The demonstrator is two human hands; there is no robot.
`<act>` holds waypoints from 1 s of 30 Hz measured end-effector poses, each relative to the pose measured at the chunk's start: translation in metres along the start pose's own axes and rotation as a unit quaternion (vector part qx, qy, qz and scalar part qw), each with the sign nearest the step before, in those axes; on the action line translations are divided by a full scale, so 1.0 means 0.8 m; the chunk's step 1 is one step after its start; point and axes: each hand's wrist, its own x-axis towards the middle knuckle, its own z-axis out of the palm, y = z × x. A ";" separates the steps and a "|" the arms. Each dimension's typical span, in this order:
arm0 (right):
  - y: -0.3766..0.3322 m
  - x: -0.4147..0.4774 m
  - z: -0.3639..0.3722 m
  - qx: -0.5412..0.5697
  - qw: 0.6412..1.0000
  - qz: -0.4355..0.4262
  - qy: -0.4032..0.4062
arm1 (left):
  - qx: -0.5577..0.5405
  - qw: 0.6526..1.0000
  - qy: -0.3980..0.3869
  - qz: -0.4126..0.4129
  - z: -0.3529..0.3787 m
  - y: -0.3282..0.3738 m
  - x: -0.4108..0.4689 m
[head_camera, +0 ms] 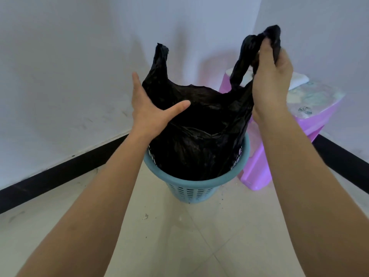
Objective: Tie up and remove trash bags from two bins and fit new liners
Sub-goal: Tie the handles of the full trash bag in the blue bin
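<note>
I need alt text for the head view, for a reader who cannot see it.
A person's right hand grips one handle of a black bag that sits in a blue bin; the open left hand is at the bag's left edge. A purple stool stands beside the bin.

Soft, even light, perhaps from behind the viewer; faint shadows on the wall [179, 27] behind the bin [196, 182]. The bag [199, 152] in it reads flat black; frame edges bend.

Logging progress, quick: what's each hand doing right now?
Left hand: open, against the black bag.
Right hand: gripping one raised bag handle.
</note>
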 end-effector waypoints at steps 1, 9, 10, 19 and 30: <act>0.005 -0.003 -0.005 -0.003 0.998 0.056 -0.019 | -0.011 1.000 -0.015 -0.002 0.005 0.005 0.007; 0.079 -0.034 -0.061 -0.088 0.975 0.081 -0.186 | -0.102 0.994 0.018 -0.025 0.021 0.008 0.022; 0.085 -0.036 -0.065 -0.119 0.970 0.069 -0.199 | -0.106 0.994 0.025 -0.018 0.020 0.010 0.020; 0.098 -0.023 -0.034 0.056 0.985 0.145 -0.070 | -0.329 0.934 -0.017 -0.136 0.010 0.025 0.012; 0.117 -0.023 -0.040 -0.298 0.947 0.046 -0.113 | -0.429 0.882 -0.106 -0.166 0.021 0.015 0.003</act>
